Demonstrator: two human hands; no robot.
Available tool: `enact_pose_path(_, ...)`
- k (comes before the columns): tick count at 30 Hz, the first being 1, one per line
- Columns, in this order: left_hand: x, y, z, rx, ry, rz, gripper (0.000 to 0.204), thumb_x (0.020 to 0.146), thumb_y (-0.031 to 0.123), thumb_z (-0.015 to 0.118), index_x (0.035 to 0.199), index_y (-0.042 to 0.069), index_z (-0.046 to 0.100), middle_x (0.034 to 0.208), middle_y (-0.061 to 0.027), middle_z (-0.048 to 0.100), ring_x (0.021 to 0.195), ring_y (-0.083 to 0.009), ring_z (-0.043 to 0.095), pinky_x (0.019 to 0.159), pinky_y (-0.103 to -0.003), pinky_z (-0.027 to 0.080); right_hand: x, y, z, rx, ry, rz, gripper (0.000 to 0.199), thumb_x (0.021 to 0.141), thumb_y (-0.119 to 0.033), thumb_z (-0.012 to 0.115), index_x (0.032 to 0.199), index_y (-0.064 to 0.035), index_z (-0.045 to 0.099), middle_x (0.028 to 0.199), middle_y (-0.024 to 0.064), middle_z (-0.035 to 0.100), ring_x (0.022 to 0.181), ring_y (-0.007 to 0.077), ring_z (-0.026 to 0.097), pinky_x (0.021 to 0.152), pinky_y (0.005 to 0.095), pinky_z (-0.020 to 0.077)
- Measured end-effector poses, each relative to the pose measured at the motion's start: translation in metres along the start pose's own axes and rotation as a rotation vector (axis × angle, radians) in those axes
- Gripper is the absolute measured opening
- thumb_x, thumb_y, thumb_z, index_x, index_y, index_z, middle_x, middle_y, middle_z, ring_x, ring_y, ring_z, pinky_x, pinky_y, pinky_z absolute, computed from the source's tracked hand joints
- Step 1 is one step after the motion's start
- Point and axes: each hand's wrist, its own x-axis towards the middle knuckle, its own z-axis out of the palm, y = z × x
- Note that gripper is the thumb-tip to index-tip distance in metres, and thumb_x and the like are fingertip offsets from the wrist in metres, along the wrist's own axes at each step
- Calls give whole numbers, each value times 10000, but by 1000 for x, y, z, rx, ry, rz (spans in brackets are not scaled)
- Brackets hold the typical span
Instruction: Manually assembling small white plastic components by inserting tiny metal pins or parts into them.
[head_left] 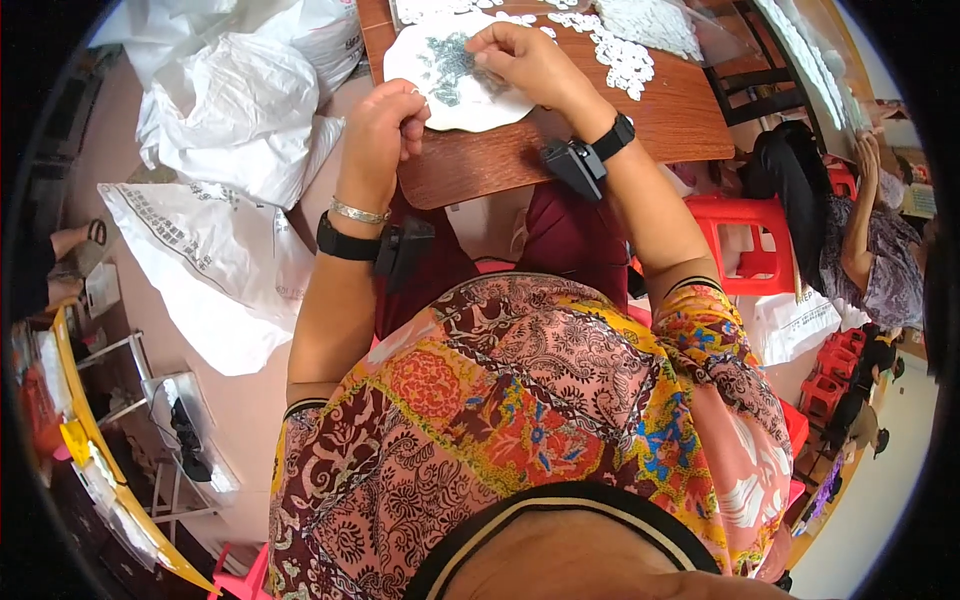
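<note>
A white, plate-like sheet or dish (470, 116) lies at the table's near left edge, with a heap of small dark grey or clear pieces (446, 68) on it. Over the right side of that heap is my right hand (530, 65), its thumb and forefinger pinched together down at the pieces. Beside the dish's left rim, my left hand (382, 118) is closed, thumb against forefinger. A tiny pale bit shows at its fingertips, too small to name. Whatever the right fingertips hold is hidden.
Small white ring-like pieces (625, 65) lie scattered on the brown wooden table (600, 130), near a clear bag of white pieces (655, 25). Big white sacks (235, 110) crowd the floor at left. Another person (870, 240) sits at right, beyond a red stool (745, 240).
</note>
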Motion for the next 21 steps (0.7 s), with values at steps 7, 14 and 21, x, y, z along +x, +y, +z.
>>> enact_pose_path(7, -2, -1, 7, 22, -18, 8, 186, 816, 160, 517, 666, 56, 553, 544, 14, 480, 444, -67, 430, 413, -201, 295, -6, -3, -2, 290, -39, 127, 153, 892, -101, 586, 994, 3, 630, 774, -7, 605, 674, 50, 546, 626, 202, 466)
enact_pose_path(14, -3, 0, 5, 60, -64, -16, 183, 869, 165, 485, 727, 64, 539, 584, 8, 498, 484, -70, 441, 450, -192, 316, -3, 8, -2, -28, 60, -7, 118, 853, -122, 614, 928, -35, 642, 763, 19, 636, 661, 130, 599, 619, 262, 482)
enact_pose_path(21, -2, 0, 2, 39, -58, 7, 186, 869, 164, 484, 721, 63, 532, 583, 5, 494, 483, -73, 436, 451, -195, 317, -3, -2, 3, -760, 48, -189, 146, 778, -151, 569, 881, -122, 669, 843, 117, 641, 782, 318, 612, 692, 402, 489)
